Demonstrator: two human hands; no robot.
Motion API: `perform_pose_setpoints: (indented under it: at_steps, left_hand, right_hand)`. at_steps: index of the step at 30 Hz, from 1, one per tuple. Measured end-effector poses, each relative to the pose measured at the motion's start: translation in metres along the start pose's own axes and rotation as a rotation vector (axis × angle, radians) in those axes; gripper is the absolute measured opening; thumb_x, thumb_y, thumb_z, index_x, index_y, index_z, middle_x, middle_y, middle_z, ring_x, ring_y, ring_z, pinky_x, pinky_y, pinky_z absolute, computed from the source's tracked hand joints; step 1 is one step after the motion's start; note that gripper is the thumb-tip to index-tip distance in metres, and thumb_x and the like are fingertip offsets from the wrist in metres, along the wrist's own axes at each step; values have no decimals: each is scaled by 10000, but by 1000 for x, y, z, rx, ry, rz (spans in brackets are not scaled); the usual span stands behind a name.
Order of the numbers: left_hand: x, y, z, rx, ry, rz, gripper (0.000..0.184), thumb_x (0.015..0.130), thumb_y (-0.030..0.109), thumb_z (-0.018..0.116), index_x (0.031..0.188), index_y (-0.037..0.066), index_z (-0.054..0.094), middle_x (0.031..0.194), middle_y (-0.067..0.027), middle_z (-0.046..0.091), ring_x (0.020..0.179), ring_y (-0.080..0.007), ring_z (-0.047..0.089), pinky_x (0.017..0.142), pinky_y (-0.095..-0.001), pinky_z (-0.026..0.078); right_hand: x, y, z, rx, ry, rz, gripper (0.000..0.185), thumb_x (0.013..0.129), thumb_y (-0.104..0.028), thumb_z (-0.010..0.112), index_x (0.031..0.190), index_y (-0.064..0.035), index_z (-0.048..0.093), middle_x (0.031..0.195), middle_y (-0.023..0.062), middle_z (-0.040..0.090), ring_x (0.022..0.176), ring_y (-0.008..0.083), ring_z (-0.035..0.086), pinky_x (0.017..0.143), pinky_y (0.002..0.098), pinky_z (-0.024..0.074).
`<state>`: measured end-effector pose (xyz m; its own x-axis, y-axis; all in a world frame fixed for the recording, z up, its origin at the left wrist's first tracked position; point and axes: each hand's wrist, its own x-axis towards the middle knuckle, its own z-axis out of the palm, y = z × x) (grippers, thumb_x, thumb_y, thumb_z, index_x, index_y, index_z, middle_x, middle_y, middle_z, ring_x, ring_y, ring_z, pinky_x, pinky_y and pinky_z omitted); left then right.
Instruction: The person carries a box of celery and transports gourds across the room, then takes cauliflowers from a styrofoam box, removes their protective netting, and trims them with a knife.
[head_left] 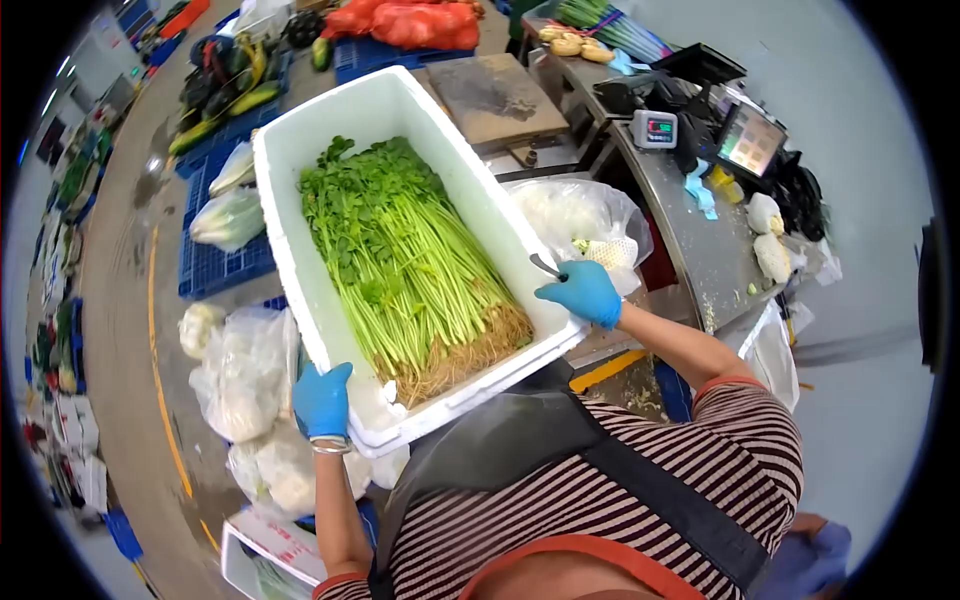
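Note:
A white foam box [279, 240] is held tilted in front of my body. Leafy celery [420, 270] fills it, with the leaves at the far end and the brown roots at the near end. My left hand [322, 402], in a blue glove, is closed on the box's near left edge. At the near right edge, my blue-gloved right hand [588, 294] is closed on the rim. A small dark tool with a curved metal end [545, 266] sticks out from this right hand. Its exact kind is hard to make out, and the fingers under the rim are hidden.
On the right, a metal table [690, 235] carries a scale display [655, 129], a screen [751, 139] and pale vegetables. A bag of white produce [585, 215] lies beside the box. Blue pallets [215, 255] and bagged cauliflower [245, 375] are on the left. A wooden board [495, 95] lies beyond.

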<state>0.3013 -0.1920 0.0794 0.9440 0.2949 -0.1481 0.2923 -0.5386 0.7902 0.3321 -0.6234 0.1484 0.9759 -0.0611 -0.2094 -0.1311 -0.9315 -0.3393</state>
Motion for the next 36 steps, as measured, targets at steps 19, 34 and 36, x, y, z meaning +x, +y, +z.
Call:
perform_pose_setpoints:
  at_steps: [19,34,36]
  left_hand:
    - [471,219,110,178,-148,246,383,726,304,723,969,10,684,904,-217,703,827,-365,684,741,-432,515]
    - [815,338,190,177,-368,401,373,740,312,721,933,-4,675,881,-229,691,825,-381,671,718,-438,500]
    - [853,348,199,199,-409,436,371,739,308,723,932,-5,674,883,-229,692,829,-379,672,722,-436,501]
  right_hand:
    - [397,4,-81,176,154,185,504,735,-509,690,858,-21,702,799,194,669,713,350,643,676,409,502]
    - [656,-47,-132,128,215,464,483,737,-504,681,853,-36,716,782,190,672,724,334,658,685,410,506]
    - [679,-55,-140,126,234,483,479,741,-505,675,853,-41,718,778,184,673,728,334,658,689,407,506]
